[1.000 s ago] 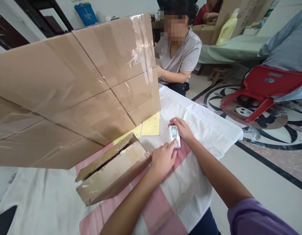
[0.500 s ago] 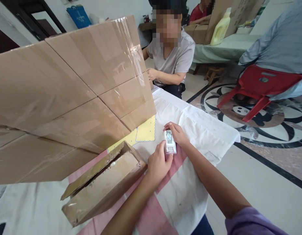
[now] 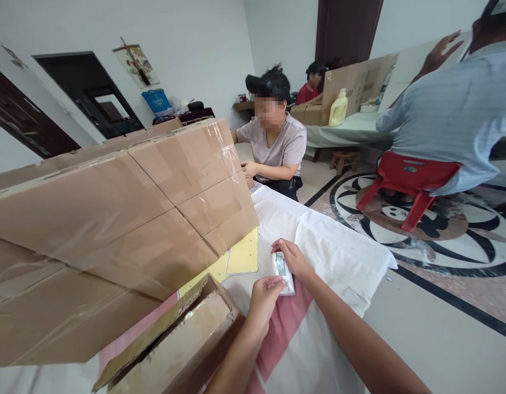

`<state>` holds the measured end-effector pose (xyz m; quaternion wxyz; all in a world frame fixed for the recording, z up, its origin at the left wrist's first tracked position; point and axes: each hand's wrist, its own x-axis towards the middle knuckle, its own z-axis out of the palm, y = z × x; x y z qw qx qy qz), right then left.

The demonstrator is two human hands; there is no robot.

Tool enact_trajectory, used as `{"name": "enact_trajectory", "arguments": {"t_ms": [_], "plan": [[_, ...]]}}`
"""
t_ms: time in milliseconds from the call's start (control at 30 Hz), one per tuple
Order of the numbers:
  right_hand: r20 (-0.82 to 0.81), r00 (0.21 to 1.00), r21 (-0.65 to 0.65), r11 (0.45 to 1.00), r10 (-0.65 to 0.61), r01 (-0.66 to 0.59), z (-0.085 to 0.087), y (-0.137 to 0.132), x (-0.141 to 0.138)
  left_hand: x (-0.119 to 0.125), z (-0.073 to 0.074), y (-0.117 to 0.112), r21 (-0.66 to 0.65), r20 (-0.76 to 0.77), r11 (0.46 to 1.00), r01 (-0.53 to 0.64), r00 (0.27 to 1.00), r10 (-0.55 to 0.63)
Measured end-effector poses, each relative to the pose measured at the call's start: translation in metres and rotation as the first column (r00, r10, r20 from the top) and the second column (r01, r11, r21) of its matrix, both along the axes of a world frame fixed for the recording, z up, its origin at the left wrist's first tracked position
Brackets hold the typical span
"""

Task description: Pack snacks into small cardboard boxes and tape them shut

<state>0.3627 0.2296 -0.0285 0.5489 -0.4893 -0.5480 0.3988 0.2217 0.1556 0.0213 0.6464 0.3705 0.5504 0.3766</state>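
Note:
A small white oblong device (image 3: 289, 285) with a greyish window or screen lies on the cloth in front of me. My right hand (image 3: 294, 260) curls around its far end and right side, gripping it. At the near left edge is my left hand (image 3: 266, 301), thumb and fingers pinched together against the device. Whether a small part sits between those fingertips is too small to tell. Under the device, the cloth (image 3: 318, 334) shows white and pink areas.
An open cardboard box (image 3: 183, 345) stands left of my left arm. Behind it rises a large taped cardboard panel (image 3: 154, 219), with yellow patterned cloth (image 3: 242, 257) at its base. A person (image 3: 273, 148) crouches across the table; another sits on a red chair (image 3: 417, 172).
The view has tilted up, so the table sits lower in it. My left fingers have closed from spread along the device's side to a pinch at its near end. The right hand keeps its hold.

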Motion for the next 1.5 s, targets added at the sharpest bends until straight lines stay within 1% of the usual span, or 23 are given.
{"name": "enact_trajectory", "arguments": {"t_ms": [167, 333, 433, 533, 633, 800, 900, 1133, 1367, 1500], "plan": [[-0.035, 0.999, 0.012, 1.0, -0.001, 0.002, 0.0, -0.001, -0.001, 0.008, 0.003, 0.0, 0.011, 0.055, 0.999, -0.04, 0.998, 0.039], [-0.016, 1.0, -0.02, 0.999, 0.026, -0.026, 0.004, -0.004, -0.002, 0.013, 0.006, -0.001, 0.029, 0.088, 0.997, -0.072, 0.994, 0.069], [-0.008, 1.0, 0.007, 1.0, 0.025, -0.025, 0.006, -0.006, -0.003, 0.012, 0.005, -0.002, 0.013, 0.08, 0.998, -0.058, 0.995, 0.057], [0.0, 1.0, -0.004, 1.0, 0.021, -0.021, 0.007, -0.006, -0.002, 0.012, 0.002, -0.004, -0.012, 0.082, 0.999, -0.046, 0.996, 0.047], [0.012, 1.0, -0.016, 1.0, 0.02, -0.02, 0.007, -0.006, -0.002, 0.012, 0.0, -0.006, 0.011, 0.092, 0.999, -0.049, 0.995, 0.048], [-0.008, 1.0, 0.01, 1.0, 0.029, -0.029, 0.006, -0.005, -0.002, 0.015, 0.003, -0.008, 0.032, 0.114, 0.997, -0.074, 0.991, 0.07], [-0.006, 1.0, 0.004, 1.0, 0.028, -0.028, 0.007, -0.005, -0.002, 0.015, 0.003, -0.01, 0.045, 0.111, 0.997, -0.069, 0.992, 0.064], [-0.007, 0.999, -0.02, 0.999, 0.039, -0.04, 0.006, -0.003, -0.001, 0.009, -0.005, -0.019, -0.014, 0.097, 0.996, -0.087, 0.991, 0.088], [-0.005, 0.999, -0.032, 0.999, 0.039, -0.039, 0.007, -0.005, -0.001, 0.006, -0.01, -0.026, 0.021, 0.102, 0.992, -0.126, 0.987, 0.123], [0.008, 0.999, -0.026, 0.999, 0.037, -0.037, 0.007, -0.005, -0.002, 0.009, -0.016, -0.03, 0.091, 0.102, 0.979, -0.183, 0.979, 0.174]]}}
